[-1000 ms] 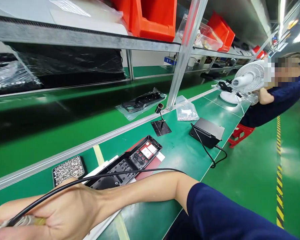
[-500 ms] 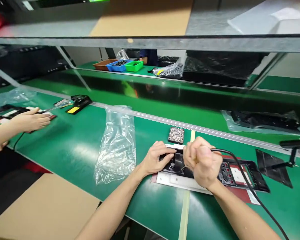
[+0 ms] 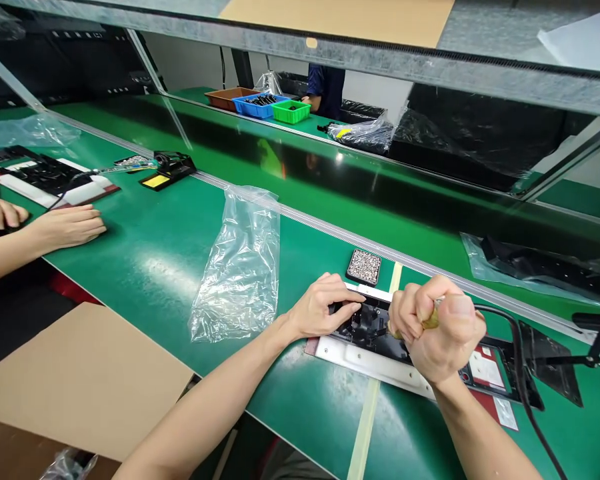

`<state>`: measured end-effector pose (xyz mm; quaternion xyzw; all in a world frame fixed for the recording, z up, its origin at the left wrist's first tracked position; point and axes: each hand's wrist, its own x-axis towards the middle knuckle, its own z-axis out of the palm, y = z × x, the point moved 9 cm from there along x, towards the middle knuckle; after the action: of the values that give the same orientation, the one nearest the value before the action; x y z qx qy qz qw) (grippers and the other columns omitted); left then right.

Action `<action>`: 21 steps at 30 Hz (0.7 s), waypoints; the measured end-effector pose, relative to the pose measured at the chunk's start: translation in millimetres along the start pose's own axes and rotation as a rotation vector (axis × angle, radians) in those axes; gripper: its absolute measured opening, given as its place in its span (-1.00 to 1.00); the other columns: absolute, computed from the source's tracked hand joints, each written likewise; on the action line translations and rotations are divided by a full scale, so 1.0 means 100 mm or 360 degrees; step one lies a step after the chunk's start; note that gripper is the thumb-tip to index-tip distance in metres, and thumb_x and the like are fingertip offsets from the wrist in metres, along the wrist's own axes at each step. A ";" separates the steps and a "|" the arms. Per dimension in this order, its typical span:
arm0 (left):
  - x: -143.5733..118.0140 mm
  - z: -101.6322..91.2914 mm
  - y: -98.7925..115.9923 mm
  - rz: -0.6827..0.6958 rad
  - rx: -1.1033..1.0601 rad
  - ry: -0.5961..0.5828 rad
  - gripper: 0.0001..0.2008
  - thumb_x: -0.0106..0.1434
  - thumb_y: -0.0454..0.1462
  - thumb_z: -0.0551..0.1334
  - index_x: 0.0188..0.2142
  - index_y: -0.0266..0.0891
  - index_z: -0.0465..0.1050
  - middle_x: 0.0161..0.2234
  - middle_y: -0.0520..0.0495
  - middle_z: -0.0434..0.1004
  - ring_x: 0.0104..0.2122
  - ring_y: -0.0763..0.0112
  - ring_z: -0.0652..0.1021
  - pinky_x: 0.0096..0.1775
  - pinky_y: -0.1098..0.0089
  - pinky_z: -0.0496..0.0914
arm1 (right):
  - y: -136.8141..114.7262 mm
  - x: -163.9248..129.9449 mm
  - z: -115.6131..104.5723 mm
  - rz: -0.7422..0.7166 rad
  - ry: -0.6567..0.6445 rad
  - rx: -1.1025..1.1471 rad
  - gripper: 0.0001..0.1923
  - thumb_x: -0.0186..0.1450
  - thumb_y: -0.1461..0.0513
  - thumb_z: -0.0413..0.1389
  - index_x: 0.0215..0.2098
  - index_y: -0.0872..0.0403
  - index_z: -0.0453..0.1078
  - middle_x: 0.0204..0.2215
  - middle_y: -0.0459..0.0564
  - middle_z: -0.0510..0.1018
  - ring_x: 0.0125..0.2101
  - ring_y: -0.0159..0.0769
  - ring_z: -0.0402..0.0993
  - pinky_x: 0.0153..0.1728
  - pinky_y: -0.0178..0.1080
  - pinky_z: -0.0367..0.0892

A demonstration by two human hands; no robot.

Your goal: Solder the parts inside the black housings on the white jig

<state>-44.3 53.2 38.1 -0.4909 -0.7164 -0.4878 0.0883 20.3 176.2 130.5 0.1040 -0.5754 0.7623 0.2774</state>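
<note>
A black plastic housing lies flat on a white plate near the front edge of the green tabletop. The left hand rests on the housing's left end, fingers spread and pressing down, its grip open. The right hand is closed in a fist around a yellow-handled tool held point-down over the housing's middle; a black cable runs from the fist off to the right. Just behind the housing sits a small black tray of screws. A crumpled clear plastic bag lies to the left, well apart from the hands. Farther left, another person's hand rests flat on the tabletop. A brown cardboard box stands at the front left, below the tabletop's edge.
</note>
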 end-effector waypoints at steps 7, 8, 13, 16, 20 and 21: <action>0.00 -0.01 0.01 0.0001 0.0031 0.0002 -0.78 0.52 -0.20 0.24 -0.08 -0.23 0.66 -0.35 -0.05 0.63 -0.32 0.32 0.52 -0.18 0.23 0.28 | 0.01 0.03 -0.02 0.0035 -0.0026 -0.0032 -0.50 0.47 -0.02 0.15 -0.53 0.04 0.20 -0.76 -0.23 0.13 -0.77 -0.48 0.00 -0.76 -0.40 0.05; 0.00 -0.01 0.02 0.0009 0.0021 0.0006 -0.79 0.52 -0.21 0.24 -0.08 -0.23 0.66 -0.35 -0.05 0.63 -0.32 0.32 0.52 -0.18 0.23 0.27 | 0.02 0.03 -0.02 0.0041 -0.0034 -0.0028 -0.50 0.47 -0.02 0.14 -0.53 0.04 0.20 -0.76 -0.23 0.13 -0.77 -0.48 0.00 -0.76 -0.41 0.05; 0.01 0.00 0.01 0.0018 -0.0008 0.0012 -0.78 0.52 -0.21 0.24 -0.08 -0.24 0.66 -0.35 -0.06 0.64 -0.32 0.32 0.51 -0.18 0.23 0.26 | 0.01 0.04 -0.03 0.0035 0.0005 -0.0025 -0.52 0.47 0.01 0.14 -0.53 0.04 0.21 -0.76 -0.23 0.13 -0.77 -0.47 0.02 -0.75 -0.39 0.06; 0.00 0.00 0.00 0.0003 0.0001 0.0006 -0.76 0.53 -0.19 0.22 -0.08 -0.23 0.66 -0.35 -0.06 0.64 -0.33 0.32 0.51 -0.18 0.22 0.26 | 0.01 0.03 -0.03 0.0019 0.0035 -0.0015 -0.50 0.47 0.02 0.14 -0.55 0.05 0.20 -0.76 -0.23 0.12 -0.77 -0.48 0.01 -0.75 -0.40 0.03; -0.01 0.01 -0.02 -0.0028 0.0018 -0.0010 -0.75 0.53 -0.18 0.22 -0.07 -0.22 0.66 -0.34 -0.07 0.65 -0.33 0.32 0.50 -0.18 0.22 0.27 | 0.01 0.03 -0.03 0.0021 0.0039 -0.0011 -0.51 0.47 0.03 0.13 -0.55 0.05 0.19 -0.77 -0.23 0.10 -0.77 -0.47 0.01 -0.75 -0.41 0.02; -0.01 0.01 -0.02 -0.0031 0.0016 -0.0009 -0.76 0.53 -0.18 0.22 -0.07 -0.22 0.66 -0.33 -0.07 0.65 -0.33 0.32 0.50 -0.18 0.22 0.26 | 0.01 0.03 -0.03 0.0024 0.0038 -0.0007 -0.51 0.47 0.03 0.13 -0.55 0.05 0.19 -0.77 -0.22 0.11 -0.77 -0.47 0.01 -0.75 -0.41 0.02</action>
<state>-45.1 53.0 35.6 -0.4849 -0.7239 -0.4835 0.0839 17.4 180.2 130.1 0.0900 -0.5746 0.7642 0.2788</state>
